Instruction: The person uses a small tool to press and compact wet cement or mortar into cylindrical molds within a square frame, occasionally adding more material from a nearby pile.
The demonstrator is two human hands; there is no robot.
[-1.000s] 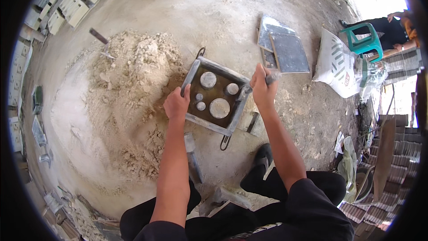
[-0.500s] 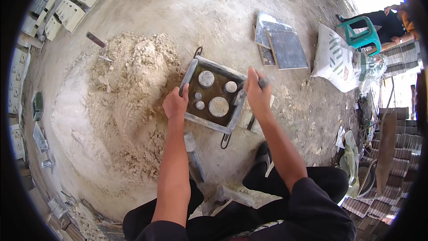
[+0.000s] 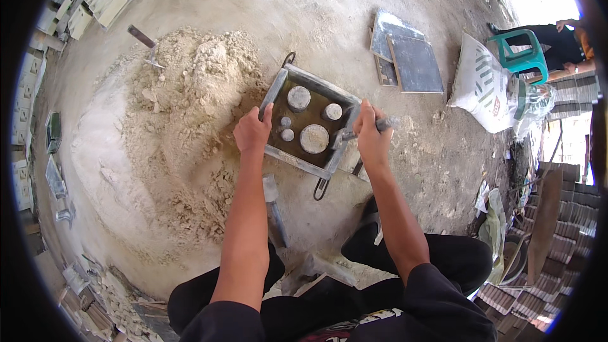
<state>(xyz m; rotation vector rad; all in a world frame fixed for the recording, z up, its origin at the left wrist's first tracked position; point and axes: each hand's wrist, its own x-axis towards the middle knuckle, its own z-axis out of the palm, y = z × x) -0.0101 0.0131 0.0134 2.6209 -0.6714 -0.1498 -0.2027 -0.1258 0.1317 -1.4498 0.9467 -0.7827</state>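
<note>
A square grey mould frame [image 3: 297,166] with wire loops at two corners sits on the ground in front of me. Several round pale plugs of different sizes stand inside it, among them a large disc [image 3: 314,139]. My left hand [image 3: 253,128] is closed over the frame's left wall, thumb on top. In my right hand [image 3: 373,134] is a dusty tool with a grey handle [image 3: 384,124]. Its working end [image 3: 345,135] lies at the frame's right wall; my fist partly covers it, so its exact kind is unclear.
Left of the frame rises a heap of sandy powder [image 3: 196,101] with a trowel [image 3: 144,41] in it. A hammer-like tool [image 3: 274,209] lies near my legs. Flat dark boards [image 3: 415,63], a white sack [image 3: 478,82] and a green stool [image 3: 522,57] with a person beside it are right.
The view has shifted slightly, so the scene sits a little higher and to the right. My right hand and its tool, blurred before, are now sharper and slightly lower against the frame. My left hand keeps its grip.
</note>
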